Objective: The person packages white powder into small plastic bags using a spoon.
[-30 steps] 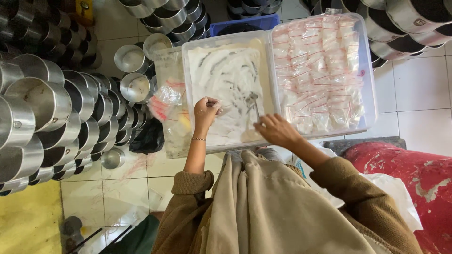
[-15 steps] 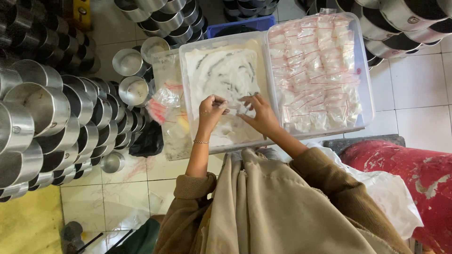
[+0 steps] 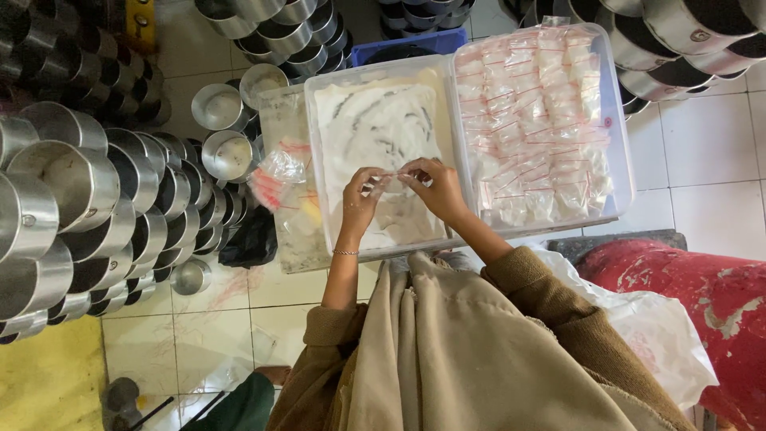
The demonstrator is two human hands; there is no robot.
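Over the near half of the powder tub (image 3: 323, 160), both hands meet at mid-frame. Left hand (image 3: 363, 194) and right hand (image 3: 435, 185) each pinch one end of a small clear zip bag (image 3: 396, 174), fingertips pressed together on its top edge. The bag hangs just above the white powder (image 3: 383, 128), held level between the two hands. Its long axis runs left to right, parallel to the tub's near wall. Neither hand is nearer; the bag spans the gap between them, thumbs facing inward. Whether it is filled I cannot tell.

- Tub: translucent plastic, rectangular, rounded corners. Powder inside is matte white, streaked with grey furrows where the bottom shows through.
- Second tub (image 3: 622, 120) touching the first on the right, same make, packed with flat filled bags, white with thin red seal strips, glossy and overlapping.
- Loose heap of empty bags (image 3: 279, 179) just left of the powder tub, crinkled clear film, red strips.
- Stacked metal pots (image 3: 72, 183) fill the left side and top edge, dull silver, round, nested.
- Pale tiled floor (image 3: 702, 152); a chipped red surface (image 3: 694, 295) at lower right.
- Thin bracelet (image 3: 345, 252) on the left wrist; tan sleeves.
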